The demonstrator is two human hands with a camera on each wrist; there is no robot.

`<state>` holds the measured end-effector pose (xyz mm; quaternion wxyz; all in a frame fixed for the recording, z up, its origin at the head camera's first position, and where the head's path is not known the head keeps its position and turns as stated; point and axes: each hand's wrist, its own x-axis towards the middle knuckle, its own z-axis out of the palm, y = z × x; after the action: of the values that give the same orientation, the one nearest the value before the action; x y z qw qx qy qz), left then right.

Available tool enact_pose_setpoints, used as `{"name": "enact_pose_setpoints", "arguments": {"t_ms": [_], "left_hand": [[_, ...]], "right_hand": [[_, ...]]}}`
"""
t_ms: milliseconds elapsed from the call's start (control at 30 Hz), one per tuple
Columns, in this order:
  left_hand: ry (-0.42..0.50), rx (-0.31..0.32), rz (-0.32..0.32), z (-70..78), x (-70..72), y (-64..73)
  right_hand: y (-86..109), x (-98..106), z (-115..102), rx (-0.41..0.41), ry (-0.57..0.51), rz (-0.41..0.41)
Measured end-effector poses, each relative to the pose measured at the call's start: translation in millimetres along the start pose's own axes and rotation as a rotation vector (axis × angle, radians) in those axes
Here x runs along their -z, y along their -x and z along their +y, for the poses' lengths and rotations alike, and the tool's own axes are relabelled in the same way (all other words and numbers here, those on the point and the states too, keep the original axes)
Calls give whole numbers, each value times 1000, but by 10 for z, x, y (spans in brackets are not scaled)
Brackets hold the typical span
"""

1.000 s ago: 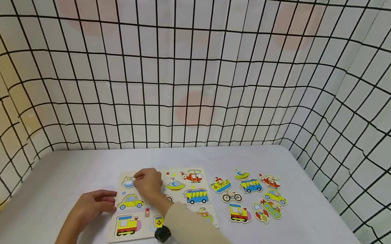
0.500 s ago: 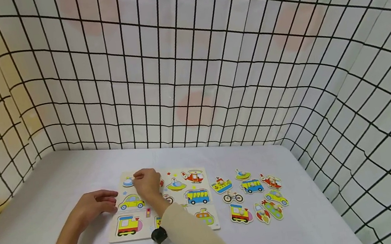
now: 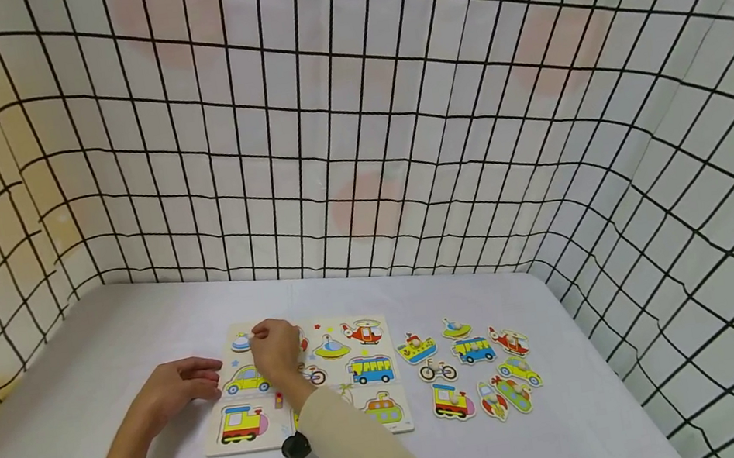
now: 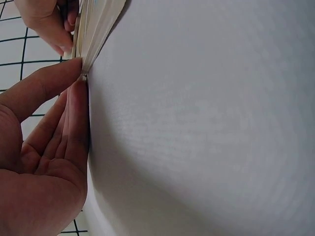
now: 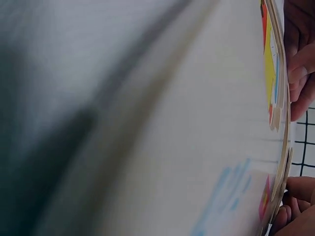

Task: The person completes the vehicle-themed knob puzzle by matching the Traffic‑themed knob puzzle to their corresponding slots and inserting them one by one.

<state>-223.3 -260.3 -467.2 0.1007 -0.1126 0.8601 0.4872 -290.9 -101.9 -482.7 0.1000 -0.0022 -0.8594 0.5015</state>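
Observation:
A wooden puzzle board [image 3: 276, 437] printed with vehicles lies on the white table. My right hand [image 3: 275, 351] reaches over its upper left part, fingertips pinching a blue-and-white puzzle piece [image 3: 241, 343] at the picture spot there; the hand hides part of it. From the right wrist view, the right hand [image 5: 298, 204] shows low at the right, beyond the board's surface. At the board's left edge, my left hand [image 3: 174, 389] rests on the table, its extended fingers touching the edge. Thumb and fingertips of this left hand [image 4: 54, 132] meet the board's rim in the left wrist view.
To the board's right lie several knobbed puzzle pieces: a ship [image 3: 416, 347], a bicycle [image 3: 437, 370], a bus [image 3: 473, 349], a train [image 3: 452, 402], a rocket [image 3: 493, 401], a helicopter [image 3: 511, 339], a car [image 3: 519, 371]. Black-gridded white walls [image 3: 341, 146] enclose the table.
The right wrist and forearm have swung slightly left while the fingers stay at the upper left of the board. The left hand keeps its place; the view shifts a little.

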Motion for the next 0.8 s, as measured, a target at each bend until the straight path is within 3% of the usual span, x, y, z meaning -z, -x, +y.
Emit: {"name": "enact_pose_setpoints", "arguments": {"t_ms": [267, 800], "left_hand": [[-7, 4, -3, 3, -6, 7], [-1, 2, -5, 20, 2, 18]], "right_hand": [[-2, 17, 16, 11, 31, -7], [-10, 52, 24, -1, -7, -46]]}}
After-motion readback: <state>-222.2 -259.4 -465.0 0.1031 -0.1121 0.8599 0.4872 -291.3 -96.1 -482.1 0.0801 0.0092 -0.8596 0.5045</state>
